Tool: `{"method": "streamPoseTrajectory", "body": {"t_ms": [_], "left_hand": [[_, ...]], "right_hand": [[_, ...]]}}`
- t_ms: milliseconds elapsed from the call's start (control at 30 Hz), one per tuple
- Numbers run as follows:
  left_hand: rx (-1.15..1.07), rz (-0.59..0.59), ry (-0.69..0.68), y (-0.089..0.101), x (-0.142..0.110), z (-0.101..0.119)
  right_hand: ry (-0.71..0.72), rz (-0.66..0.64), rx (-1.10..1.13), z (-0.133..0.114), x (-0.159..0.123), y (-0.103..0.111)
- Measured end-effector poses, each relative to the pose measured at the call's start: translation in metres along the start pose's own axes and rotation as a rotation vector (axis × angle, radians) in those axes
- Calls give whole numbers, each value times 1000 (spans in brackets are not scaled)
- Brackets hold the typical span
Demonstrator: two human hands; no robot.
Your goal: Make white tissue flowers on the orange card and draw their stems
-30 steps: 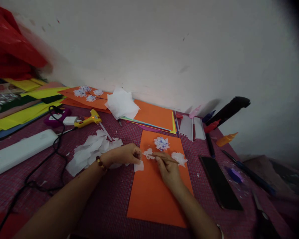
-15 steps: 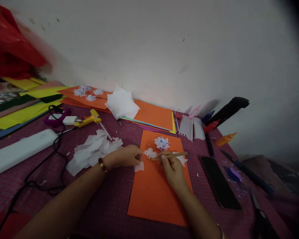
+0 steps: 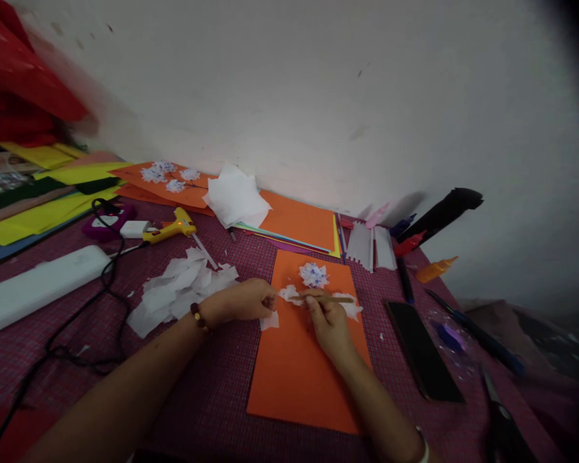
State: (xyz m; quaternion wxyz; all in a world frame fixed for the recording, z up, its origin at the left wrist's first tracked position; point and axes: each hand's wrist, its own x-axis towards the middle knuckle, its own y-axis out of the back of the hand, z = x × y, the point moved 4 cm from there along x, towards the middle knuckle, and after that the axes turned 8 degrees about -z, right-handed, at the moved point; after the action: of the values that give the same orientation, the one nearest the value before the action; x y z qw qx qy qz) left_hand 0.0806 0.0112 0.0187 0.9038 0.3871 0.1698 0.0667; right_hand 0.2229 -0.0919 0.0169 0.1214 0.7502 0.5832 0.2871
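Your right hand (image 3: 329,318), above the orange sheet (image 3: 299,379), grips a thin brown stick (image 3: 338,299) whose left tip meets a crumpled white tissue tuft (image 3: 288,293) over the sheet's upper left part. Your left hand (image 3: 253,299) is curled at the sheet's left edge; whether it pinches anything, I cannot tell. A small white square (image 3: 270,321) lies across that edge, just below your left hand. A blue-tipped flower (image 3: 313,275) sits on the sheet's upper part; a black phone (image 3: 422,350) lies right of the sheet.
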Motion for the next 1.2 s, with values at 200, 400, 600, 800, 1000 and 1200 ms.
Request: {"method": "streamPoseTrajectory", "body": {"t_ms": [200,400,600,800,1000,1200], "left_hand": [[-123,-22,-33,-1,0,-3],[-364,103,-65,0,8,-5],[-323,267,-58,1,23,-10],[-317,251,-52,1,26,-9],[-238,246,-64,1,27,-12],[-214,313,-58,5,25,-14]], "right_hand": [[0,0,-29,-1,2,1],[5,-7,-2,2,3,0],[15,11,42,0,2,3],[-25,71,12,-12,-7,9],[76,-91,-100,-16,-6,-5],[112,-117,-184,-14,-6,-9]]}}
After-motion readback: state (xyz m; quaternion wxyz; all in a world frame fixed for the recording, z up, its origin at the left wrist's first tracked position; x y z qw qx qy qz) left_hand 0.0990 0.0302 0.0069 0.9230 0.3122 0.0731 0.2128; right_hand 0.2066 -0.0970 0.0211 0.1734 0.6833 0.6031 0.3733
